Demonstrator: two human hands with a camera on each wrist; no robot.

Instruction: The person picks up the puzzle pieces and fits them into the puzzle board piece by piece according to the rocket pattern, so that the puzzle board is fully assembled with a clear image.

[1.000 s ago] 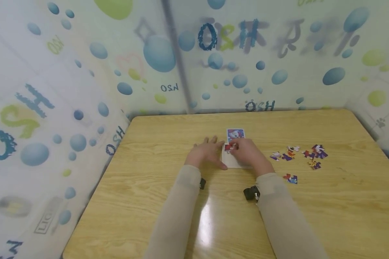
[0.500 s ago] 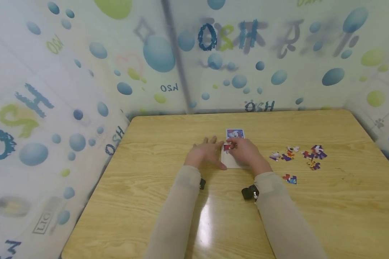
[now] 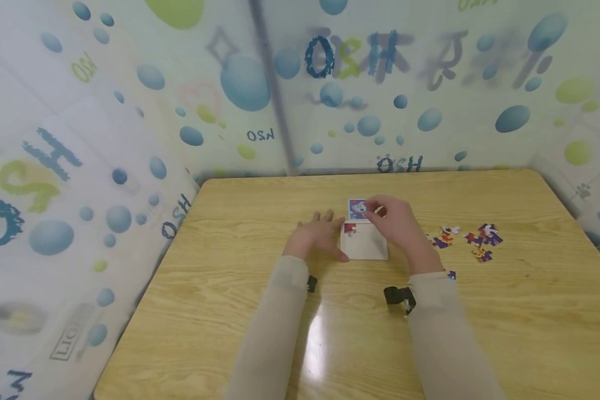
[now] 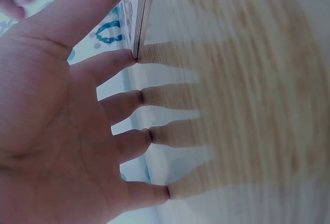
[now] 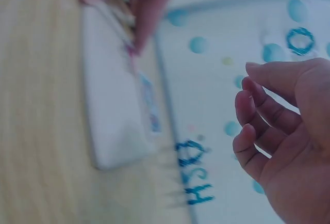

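A white puzzle board [image 3: 367,244] lies on the table, with a red puzzle piece [image 3: 350,228] in its far left corner. My left hand [image 3: 314,238] is spread along the board's left side. In the left wrist view its straight fingers [image 4: 116,68] stand on the tabletop, the index fingertip right at the board's edge. My right hand [image 3: 400,225] hovers over the board's far right part. Its fingers [image 5: 251,152] are loosely bent, and nothing shows between them in the right wrist view. Just beyond the board lies a blue picture card [image 3: 357,209], partly covered by the right fingertips.
Several loose puzzle pieces [image 3: 489,235] lie on the table [image 3: 540,322] to the right. A blue piece [image 3: 451,275] lies nearer, partly hidden by the right wrist. A patterned wall [image 3: 300,122] rises behind the table's far edge.
My right hand has let go of the red piece at the board's corner and lifted away to the right. The board's surface now shows. My left hand stays put.
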